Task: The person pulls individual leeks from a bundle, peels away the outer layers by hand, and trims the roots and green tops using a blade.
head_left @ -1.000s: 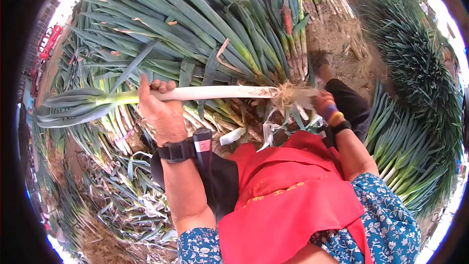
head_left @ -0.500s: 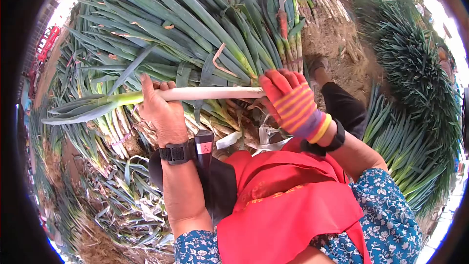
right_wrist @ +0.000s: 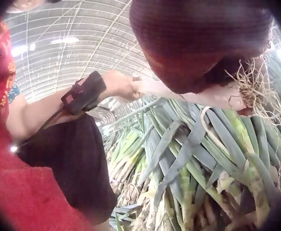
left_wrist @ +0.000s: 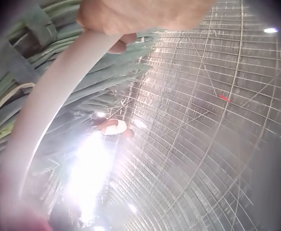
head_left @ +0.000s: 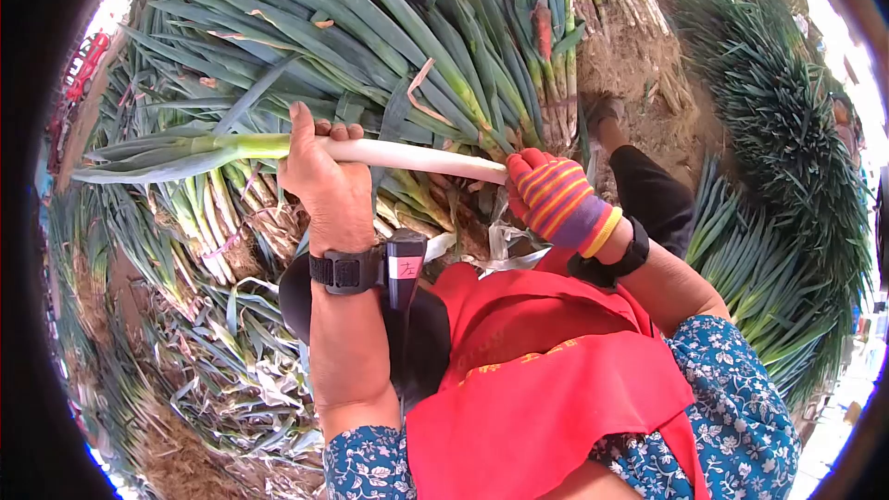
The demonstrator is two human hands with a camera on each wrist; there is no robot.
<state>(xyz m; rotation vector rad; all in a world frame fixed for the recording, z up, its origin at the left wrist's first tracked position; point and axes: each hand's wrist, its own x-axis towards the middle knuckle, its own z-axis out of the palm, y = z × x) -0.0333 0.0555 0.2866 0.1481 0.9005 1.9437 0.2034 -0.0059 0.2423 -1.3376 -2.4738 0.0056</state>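
A single leek with a long white shaft lies across the front of the body, its green leaves pointing left. My bare left hand grips the shaft near where it turns green; the thumb points up along it. Around the root end curls my right hand, in a striped red, yellow and purple knitted glove. Stringy roots stick out beyond the glove in the right wrist view. The left wrist view has the white shaft running down from the left hand toward a blurred red patch at the bottom.
Behind the hands spreads a big pile of leeks. A knife with a reddish handle lies on tied bundles. More leeks are heaped at right, and loose trimmed leaves cover the lower left. A red apron covers the lap.
The gloved right hand was blurred beyond the roots, then came left with raised fingers over the root end, and now grips there. The leek's leafy end has risen with the left hand.
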